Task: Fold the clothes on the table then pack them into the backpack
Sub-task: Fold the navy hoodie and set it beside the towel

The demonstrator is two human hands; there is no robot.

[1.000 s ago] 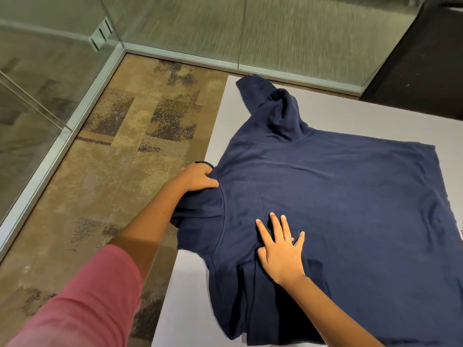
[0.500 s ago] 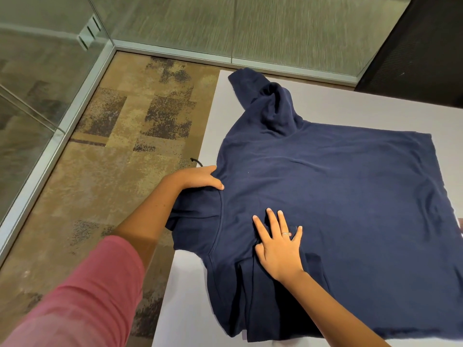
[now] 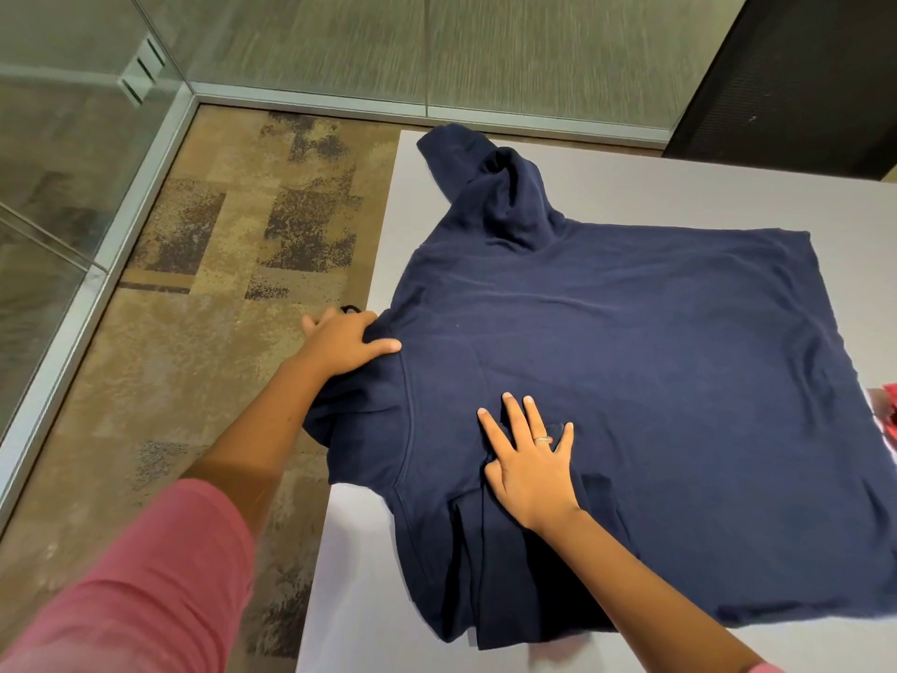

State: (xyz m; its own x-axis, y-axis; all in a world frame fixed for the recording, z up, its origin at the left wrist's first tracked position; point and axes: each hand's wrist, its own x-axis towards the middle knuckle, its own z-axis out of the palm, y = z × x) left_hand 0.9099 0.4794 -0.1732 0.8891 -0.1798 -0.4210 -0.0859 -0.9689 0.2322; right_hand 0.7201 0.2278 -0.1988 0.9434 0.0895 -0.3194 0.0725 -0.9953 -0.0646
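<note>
Still early in the folding, nothing packed and no backpack anywhere in view. Navy hoodie (image 3: 631, 381) spread flat over the white bench (image 3: 679, 196), hood end hanging a bit off the bench's left edge, one sleeve (image 3: 485, 187) bunched up toward the far corner of the bench.

Left hand (image 3: 347, 340) at the bench's left edge, grip curled round a handful of the hood fabric, thumb lying on top of the cloth. A bit of dark drawstring (image 3: 350, 309) poking out just past the knuckles. Right hand (image 3: 529, 463) flat on the chest of the hoodie, fingers straight and spread, ring showing, holding nothing, just pinning the cloth down.

Looks like the hood-tidying step: anchor with the right, pull with the left. Next move probably calls for swinging the hood over onto the body so it lies flat, then bringing that far sleeve in across. Worth keeping the anchoring palm planted, otherwise the whole thing likely slides toward the edge.

Something red (image 3: 890, 405) peeking in at the bench's right side, too cropped to identify.
</note>
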